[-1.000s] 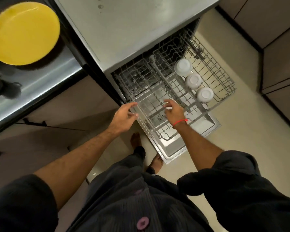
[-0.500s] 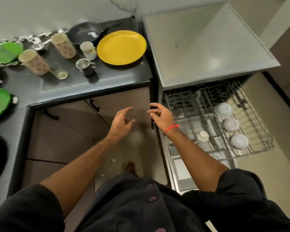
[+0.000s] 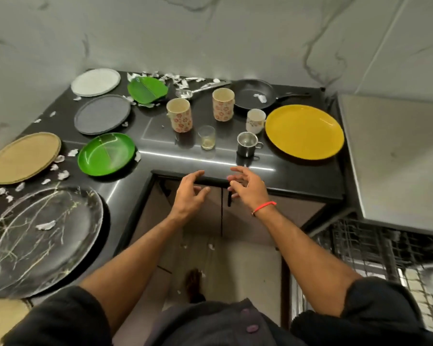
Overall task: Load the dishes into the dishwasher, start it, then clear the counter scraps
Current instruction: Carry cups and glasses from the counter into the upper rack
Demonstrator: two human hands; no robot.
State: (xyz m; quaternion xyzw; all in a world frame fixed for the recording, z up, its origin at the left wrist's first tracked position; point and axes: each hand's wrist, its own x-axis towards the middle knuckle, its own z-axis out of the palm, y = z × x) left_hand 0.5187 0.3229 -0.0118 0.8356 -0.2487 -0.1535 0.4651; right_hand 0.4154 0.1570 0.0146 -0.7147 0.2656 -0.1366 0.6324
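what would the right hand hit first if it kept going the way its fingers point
Probably the steel cup. The right hand is open over the counter edge, fingers aimed up and slightly left, with bare counter between; depth is unclear, so the glass is possible.

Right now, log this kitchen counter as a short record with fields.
hands: left hand and right hand open, empty, at the counter edge
nearest dishes: steel cup, glass
plates: yellow plate, two green plates
pan: frying pan at the back
scraps: paper bits scattered
dishwasher: rack pulled out, right
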